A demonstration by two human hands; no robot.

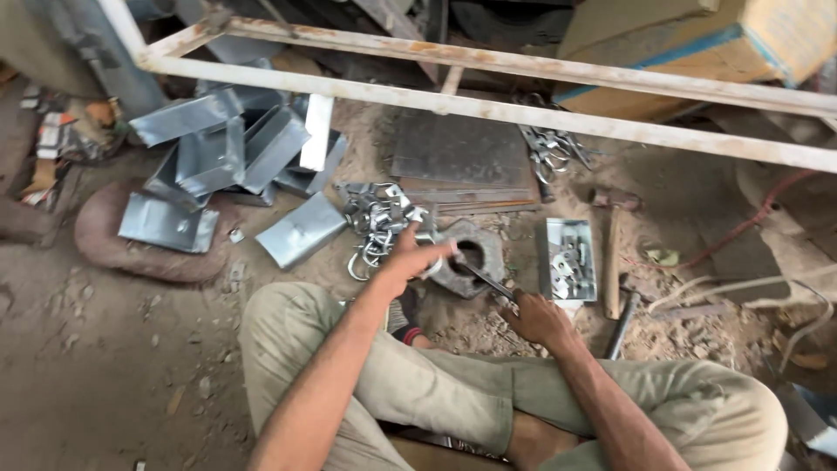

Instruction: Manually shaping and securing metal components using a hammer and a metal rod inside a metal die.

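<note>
I sit cross-legged on a dirt floor. My left hand [411, 258] reaches forward, its fingers on a small bent metal clip at the edge of a thick metal block with a round hole [471, 255]. My right hand [536, 318] grips a thin dark rod-like tool [486, 281] whose tip points into the block's hole. A heap of shiny metal clips [377, 218] lies just beyond my left hand. A small metal tray [571, 259] with several clips sits right of the block.
Folded sheet-metal boxes [218, 157] are piled at the left. A hammer [614, 253] lies right of the tray. Flat steel plates [462, 157] lie behind, under a rusty white bar frame [488, 105]. Cardboard boxes [697, 52] stand at the back right.
</note>
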